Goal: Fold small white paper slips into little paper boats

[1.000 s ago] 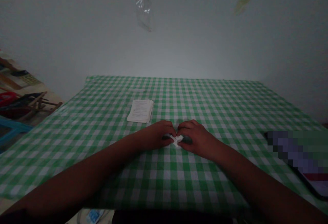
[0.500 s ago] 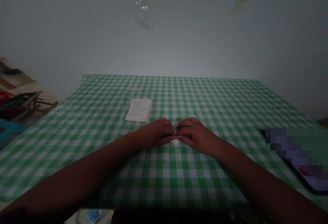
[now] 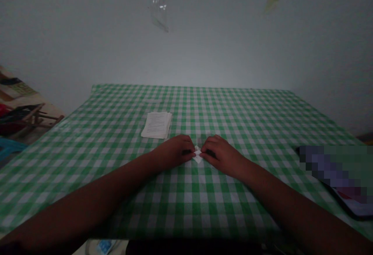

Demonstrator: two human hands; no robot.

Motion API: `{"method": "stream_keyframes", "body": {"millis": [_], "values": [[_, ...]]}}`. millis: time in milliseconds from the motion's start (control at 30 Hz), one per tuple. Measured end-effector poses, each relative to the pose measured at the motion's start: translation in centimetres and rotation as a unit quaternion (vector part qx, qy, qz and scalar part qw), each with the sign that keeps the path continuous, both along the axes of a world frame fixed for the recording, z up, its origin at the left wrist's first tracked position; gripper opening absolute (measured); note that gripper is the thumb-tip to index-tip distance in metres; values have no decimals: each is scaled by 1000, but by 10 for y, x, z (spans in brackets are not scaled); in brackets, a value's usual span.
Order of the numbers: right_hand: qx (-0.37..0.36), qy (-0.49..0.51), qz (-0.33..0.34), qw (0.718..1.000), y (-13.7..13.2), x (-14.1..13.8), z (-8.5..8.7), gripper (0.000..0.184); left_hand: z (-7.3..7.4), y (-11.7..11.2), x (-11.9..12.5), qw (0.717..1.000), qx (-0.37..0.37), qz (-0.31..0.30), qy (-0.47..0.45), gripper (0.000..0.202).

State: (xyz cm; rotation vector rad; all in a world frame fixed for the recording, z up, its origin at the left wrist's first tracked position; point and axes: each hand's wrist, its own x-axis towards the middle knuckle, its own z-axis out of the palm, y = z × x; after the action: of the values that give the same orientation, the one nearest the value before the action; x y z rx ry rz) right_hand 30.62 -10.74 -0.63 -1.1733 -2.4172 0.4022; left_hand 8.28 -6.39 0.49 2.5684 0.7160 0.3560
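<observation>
Between my two hands, low over the checked tablecloth, is a small folded piece of white paper [image 3: 198, 156]. My left hand [image 3: 177, 151] pinches its left side between thumb and fingertips. From the other side my right hand [image 3: 219, 152] grips the paper's right side the same way, fingers curled. The fingertips of the two hands are a short gap apart, with folded paper showing between them. Fine details of the folds are too small to make out.
A stack of printed paper sheets [image 3: 157, 125] lies beyond my left hand. At the right edge rests a phone or tablet [image 3: 344, 196] with its screen blurred. The green-and-white tablecloth [image 3: 233, 111] reaches back to a pale wall. A blue stool [image 3: 11, 147] stands at the left.
My fingertips have moved slightly apart, and more of the folded white paper shows between them. The stack of sheets lies as before.
</observation>
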Motion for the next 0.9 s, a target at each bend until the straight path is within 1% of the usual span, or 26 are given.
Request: {"method": "stream_keyframes", "body": {"millis": [100, 267, 333, 500, 600, 700, 833, 900], "values": [[-6, -2, -8, 1000, 0, 1, 0, 8, -4, 1, 0, 1000, 3, 22, -11, 13], [-27, -5, -39, 999, 0, 0, 1, 12, -6, 1, -1, 997, 20, 70, 9, 18], [-25, -1, -54, 998, -1, -2, 1, 13, -6, 1, 0, 996, 21, 86, 12, 18], [-11, -3, -91, 996, 0, -9, -2, 22, -5, -1, 3, 995, 30, 95, 9, 18], [-5, -19, -119, 993, 2, -13, -6, 25, -11, -1, 5, 993, 35, 109, 7, 17], [11, -32, -147, 988, 3, -16, -8, 25, -18, -2, 6, 989, 62, 130, -9, 16], [29, -46, -154, 987, 4, -18, -10, 26, -20, -3, 6, 988, 72, 133, -16, 10], [26, -45, -145, 988, 4, -16, -9, 26, -19, -3, 6, 990, 62, 126, -29, 21]]}}
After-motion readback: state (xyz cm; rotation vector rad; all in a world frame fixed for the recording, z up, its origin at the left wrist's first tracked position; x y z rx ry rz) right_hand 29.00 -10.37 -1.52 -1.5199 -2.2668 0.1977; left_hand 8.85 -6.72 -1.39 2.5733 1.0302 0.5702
